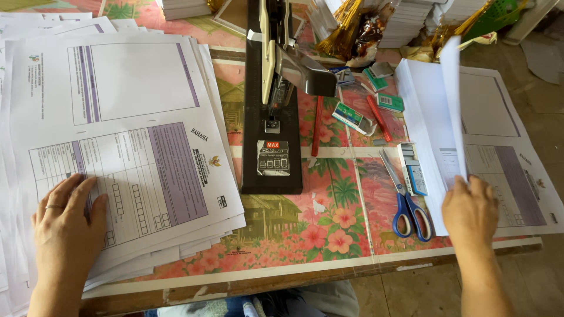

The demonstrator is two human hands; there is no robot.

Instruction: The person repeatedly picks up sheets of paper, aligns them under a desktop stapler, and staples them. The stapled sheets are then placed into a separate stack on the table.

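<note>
My left hand (66,218) lies flat, fingers spread, on the near edge of a fanned stack of printed forms (129,135) at the left of the table. It wears a ring. My right hand (470,208) pinches a white sheet (453,100) and holds it lifted on edge above a second stack of printed forms (499,147) at the right. Between the two stacks stands a large black long-arm stapler (273,100).
Blue-handled scissors (406,202) lie just left of my right hand. Staple boxes (390,103), a blue stapler part (412,170) and red pens (317,126) are scattered mid-table on the flowered cloth (329,229). Paper piles and gold tinsel (343,26) crowd the far edge.
</note>
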